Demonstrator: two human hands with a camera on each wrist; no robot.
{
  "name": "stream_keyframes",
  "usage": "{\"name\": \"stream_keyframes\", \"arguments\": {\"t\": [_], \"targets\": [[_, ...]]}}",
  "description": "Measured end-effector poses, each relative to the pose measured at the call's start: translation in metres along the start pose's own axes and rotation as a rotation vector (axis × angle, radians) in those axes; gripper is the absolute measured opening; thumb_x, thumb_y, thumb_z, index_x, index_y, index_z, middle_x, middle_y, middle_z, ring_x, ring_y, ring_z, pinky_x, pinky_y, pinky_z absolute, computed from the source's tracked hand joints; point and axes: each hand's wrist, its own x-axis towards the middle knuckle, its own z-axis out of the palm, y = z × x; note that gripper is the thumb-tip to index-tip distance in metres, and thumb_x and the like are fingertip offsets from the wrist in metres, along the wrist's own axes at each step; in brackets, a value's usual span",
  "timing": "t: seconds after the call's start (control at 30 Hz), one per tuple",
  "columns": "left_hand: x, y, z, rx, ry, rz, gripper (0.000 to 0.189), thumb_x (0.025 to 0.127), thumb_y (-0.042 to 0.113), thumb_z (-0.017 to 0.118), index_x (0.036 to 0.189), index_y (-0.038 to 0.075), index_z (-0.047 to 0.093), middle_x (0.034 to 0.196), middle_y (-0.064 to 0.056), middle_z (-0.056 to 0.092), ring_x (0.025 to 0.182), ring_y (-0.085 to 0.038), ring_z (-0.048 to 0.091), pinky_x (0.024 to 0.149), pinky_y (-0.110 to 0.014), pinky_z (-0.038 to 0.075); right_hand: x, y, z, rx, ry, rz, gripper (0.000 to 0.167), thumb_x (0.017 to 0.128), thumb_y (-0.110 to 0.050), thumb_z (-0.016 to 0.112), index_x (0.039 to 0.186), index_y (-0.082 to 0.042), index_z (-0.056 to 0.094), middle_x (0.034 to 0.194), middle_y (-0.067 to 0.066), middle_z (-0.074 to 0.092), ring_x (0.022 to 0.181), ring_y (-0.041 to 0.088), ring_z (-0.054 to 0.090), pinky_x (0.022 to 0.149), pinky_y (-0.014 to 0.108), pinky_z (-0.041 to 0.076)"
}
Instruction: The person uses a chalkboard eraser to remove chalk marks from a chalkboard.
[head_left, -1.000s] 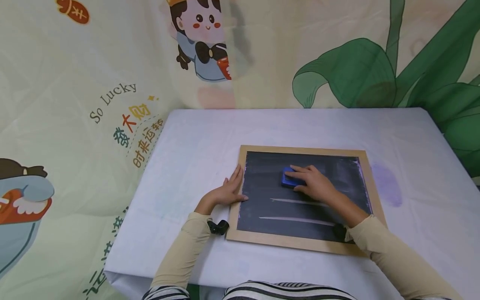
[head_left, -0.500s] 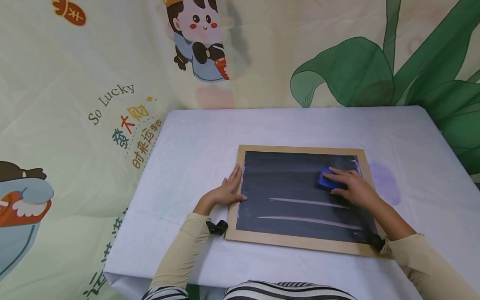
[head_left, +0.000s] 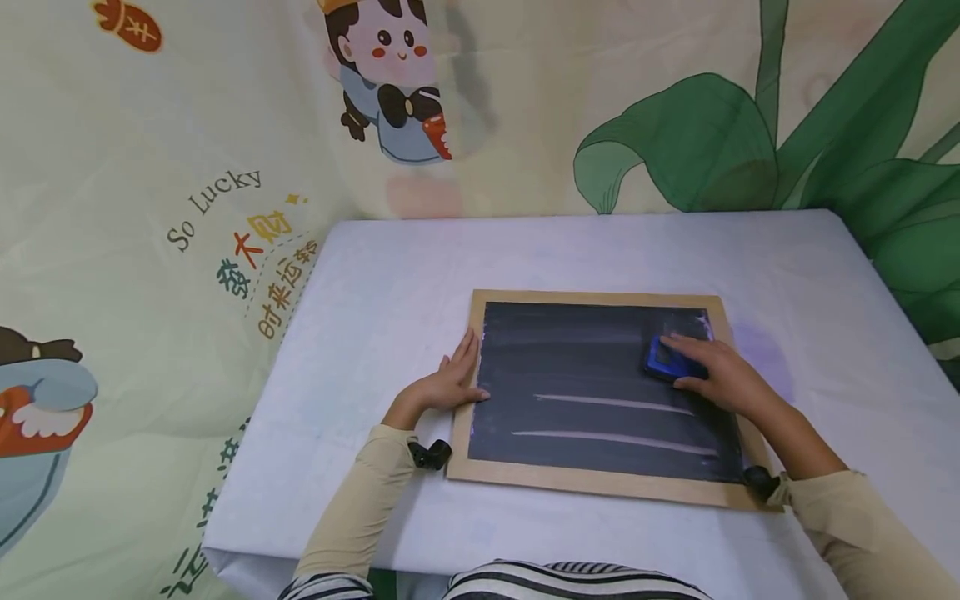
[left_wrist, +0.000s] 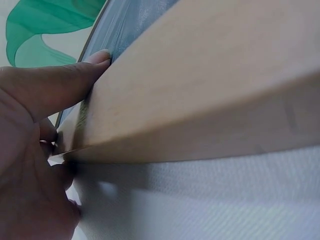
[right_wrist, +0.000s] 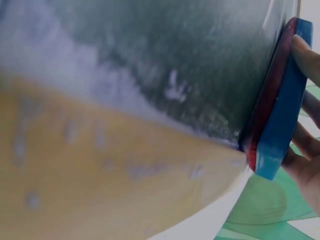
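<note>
A chalkboard with a wooden frame lies on the white cloth. Two pale chalk lines cross its lower half; faint smears show above. My right hand grips a blue chalkboard eraser near the board's right side. In the right wrist view the eraser shows its red pad against the dark surface, thumb and fingers on the blue back. My left hand rests at the frame's left edge, fingers straight along the outside. Its thumb lies over the top of the frame.
The table is covered with white cloth, with a purple stain right of the board. Behind hangs a printed backdrop. Purple chalk residue marks the frame in the right wrist view.
My right hand has moved the eraser rightward from the board's middle to near its right side, with little movement over the last half second. The left hand stays put.
</note>
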Motion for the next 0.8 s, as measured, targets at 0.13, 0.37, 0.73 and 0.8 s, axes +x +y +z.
{"name": "stream_keyframes", "arguments": {"t": [0.13, 0.37, 0.73, 0.8], "targets": [[0.001, 0.0, 0.0, -0.01, 0.012, 0.004, 0.1, 0.087, 0.032, 0.061, 0.144, 0.009, -0.018, 0.148, -0.004, -0.031, 0.14, -0.02, -0.014, 0.111, -0.052, -0.006, -0.001, -0.002, -0.001, -0.01, -0.057, 0.047, 0.06, 0.073, -0.01, 0.073, 0.129, -0.001, 0.05, 0.131, 0.029, 0.045, 0.111, 0.049, 0.044, 0.091, 0.06, 0.034], [0.002, 0.0, -0.003, 0.0, 0.003, -0.005, 0.099, 0.088, 0.033, 0.059, 0.143, 0.009, -0.02, 0.147, -0.003, -0.033, 0.139, -0.019, -0.018, 0.111, -0.051, -0.006, -0.02, -0.012, 0.004, 0.02, -0.057, 0.047, 0.061, 0.07, -0.008, 0.074, 0.127, -0.004, 0.053, 0.13, 0.027, 0.047, 0.11, 0.045, 0.046, 0.09, 0.058, 0.034], [0.003, 0.003, -0.002, -0.027, 0.025, 0.012, 0.099, 0.088, 0.032, 0.06, 0.143, 0.009, -0.019, 0.148, -0.003, -0.031, 0.139, -0.02, -0.016, 0.11, -0.052, -0.007, -0.043, -0.028, 0.001, 0.027, -0.064, 0.09, 0.062, 0.067, -0.011, 0.077, 0.125, -0.008, 0.057, 0.128, 0.024, 0.051, 0.106, 0.039, 0.048, 0.081, 0.054, 0.043], [0.0, 0.002, 0.005, -0.032, 0.026, 0.012, 0.099, 0.087, 0.031, 0.061, 0.144, 0.009, -0.018, 0.148, -0.004, -0.03, 0.14, -0.021, -0.014, 0.11, -0.052, -0.006, -0.047, -0.029, 0.004, 0.038, -0.072, 0.105, 0.061, 0.066, -0.012, 0.078, 0.123, -0.009, 0.058, 0.127, 0.023, 0.053, 0.106, 0.04, 0.05, 0.081, 0.053, 0.043]]}}
